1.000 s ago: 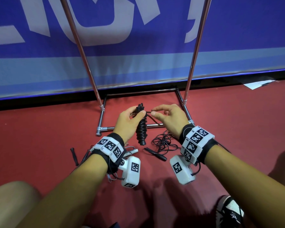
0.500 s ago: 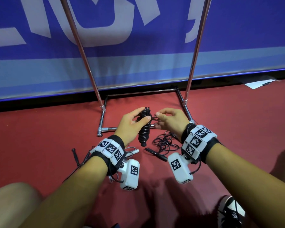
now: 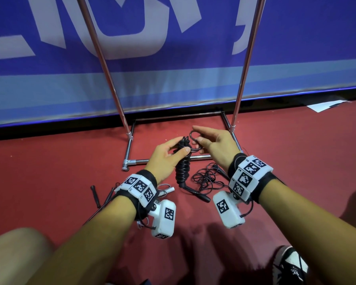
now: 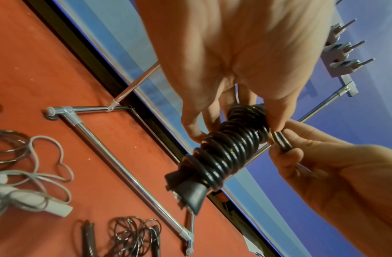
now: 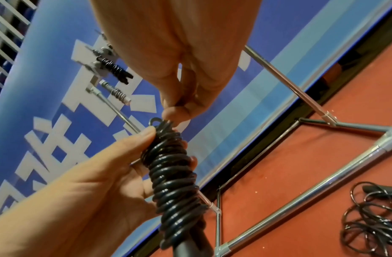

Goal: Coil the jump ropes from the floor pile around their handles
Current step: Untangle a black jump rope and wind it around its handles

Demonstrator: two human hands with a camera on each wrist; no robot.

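A black jump rope (image 3: 183, 165) (image 4: 230, 147) (image 5: 173, 182) is wound in tight turns round its handles and held upright above the red floor. My left hand (image 3: 169, 155) (image 4: 223, 107) grips its upper part, thumb across the coils. My right hand (image 3: 206, 140) (image 5: 179, 107) pinches the last loop of cord (image 3: 194, 140) at the top end of the bundle. A grey handle end (image 4: 190, 193) sticks out below the coils.
A loose black rope tangle (image 3: 206, 179) (image 5: 371, 222) with handles lies on the floor beneath my hands. A grey rope (image 4: 30, 182) lies to the left. A chrome rack base (image 3: 167, 160) and its uprights (image 3: 243, 64) stand before a blue banner. Coiled ropes (image 5: 113, 69) hang on rack pegs.
My right hand has lifted slightly and drawn a small loop of cord out at the top of the bundle. My left hand keeps its grip on the coils.
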